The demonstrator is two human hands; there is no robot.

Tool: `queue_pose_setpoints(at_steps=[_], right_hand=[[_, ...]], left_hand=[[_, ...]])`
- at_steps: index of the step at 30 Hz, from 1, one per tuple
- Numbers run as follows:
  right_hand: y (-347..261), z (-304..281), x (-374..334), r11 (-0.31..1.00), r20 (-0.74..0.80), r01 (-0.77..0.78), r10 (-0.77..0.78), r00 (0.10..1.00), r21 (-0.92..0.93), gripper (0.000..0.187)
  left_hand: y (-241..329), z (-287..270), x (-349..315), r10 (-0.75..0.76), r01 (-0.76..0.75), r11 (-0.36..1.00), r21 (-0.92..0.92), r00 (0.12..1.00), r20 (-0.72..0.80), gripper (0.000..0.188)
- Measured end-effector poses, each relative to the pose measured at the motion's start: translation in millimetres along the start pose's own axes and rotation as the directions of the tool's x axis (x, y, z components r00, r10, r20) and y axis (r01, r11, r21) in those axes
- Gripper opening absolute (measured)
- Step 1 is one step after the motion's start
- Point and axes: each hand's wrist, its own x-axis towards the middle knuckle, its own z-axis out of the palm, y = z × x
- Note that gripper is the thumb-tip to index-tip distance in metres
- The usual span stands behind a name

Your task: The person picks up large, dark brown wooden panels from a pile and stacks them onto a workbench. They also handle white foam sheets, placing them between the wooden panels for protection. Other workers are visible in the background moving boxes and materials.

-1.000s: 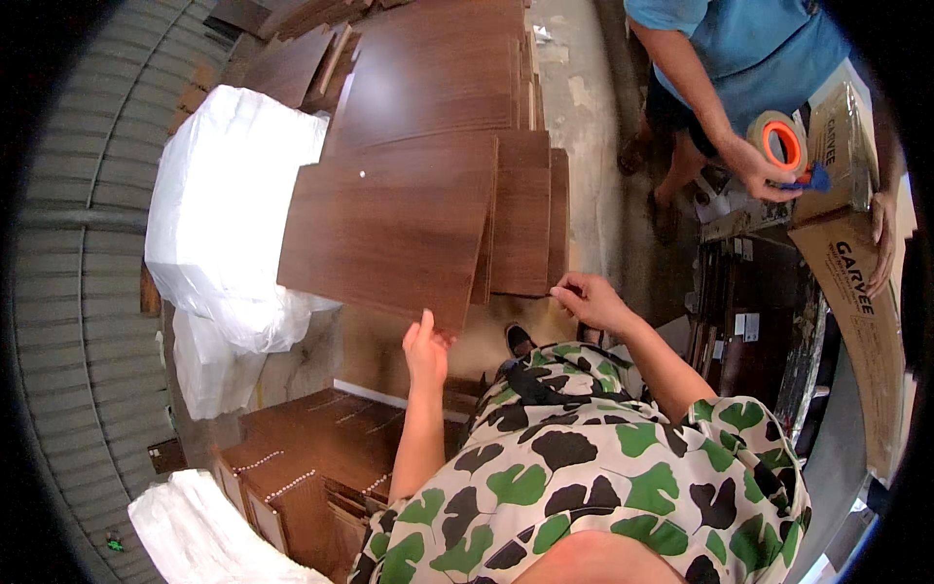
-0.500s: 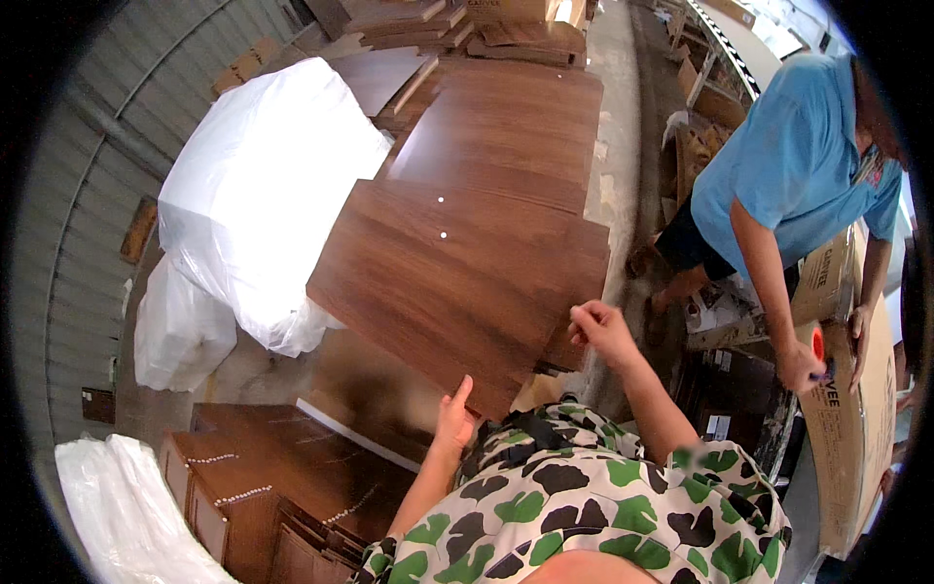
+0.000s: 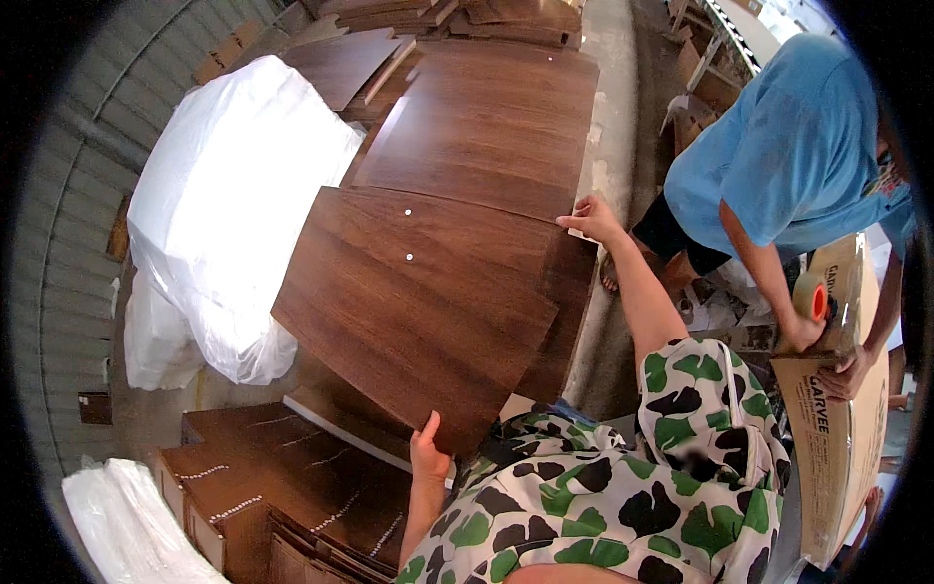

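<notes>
A dark brown wood-grain panel with two small white dots lies slanted in front of me, on top of other brown boards. My left hand holds its near edge, thumb on the upper face and fingers hidden underneath. At the panel's far right corner my right hand pinches the edge between thumb and fingers. Beneath it, a second brown board shows along the right side. Beyond lies another wide brown panel with a bright sheen on its left.
White plastic-wrapped bundles stand at left. Near left is a stack of brown boards with rows of white dots. At right, a person in a blue shirt holds a tape dispenser over a cardboard box. More boards are stacked at the back.
My right hand has moved away from me to the panel's far corner and pinches it. The panel has shifted slightly left and nearer, with my left hand. The co-worker leans further over the box.
</notes>
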Motion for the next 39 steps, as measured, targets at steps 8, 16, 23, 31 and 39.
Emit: queue_pose_setpoints(at_steps=[8,16,23,31,39], right_hand=[[12.7,-7.9,-17.4,0.994,-0.07,0.094,-0.09,0.994,0.057,0.059],[134.3,26.9,-98.7,0.968,-0.655,-0.061,0.209,0.726,0.242,0.023],[337.4,77.1,-367.0,0.769,-0.086,-0.528,0.536,0.84,-0.361,0.025],[349.3,67.5,-564.8,0.399,-0.232,-0.912,0.882,0.409,-0.093,0.034],[382.9,48.6,-503.2,0.391,-0.328,-0.646,0.918,0.224,0.655,0.029]], left_hand=[[0.3,-0.6,2.3,0.036,-0.034,0.995,0.09,0.999,-0.017,0.04],[10.3,-18.9,29.5,-0.223,0.207,0.971,0.116,0.963,0.152,0.046],[-13.7,20.4,20.5,-0.385,0.337,0.857,0.389,0.922,0.049,0.049],[-8.9,-3.2,43.8,-0.558,0.401,0.767,0.5,0.803,0.211,0.059],[-29.0,42.3,52.2,-0.473,0.212,0.636,0.742,0.867,0.157,0.043]])
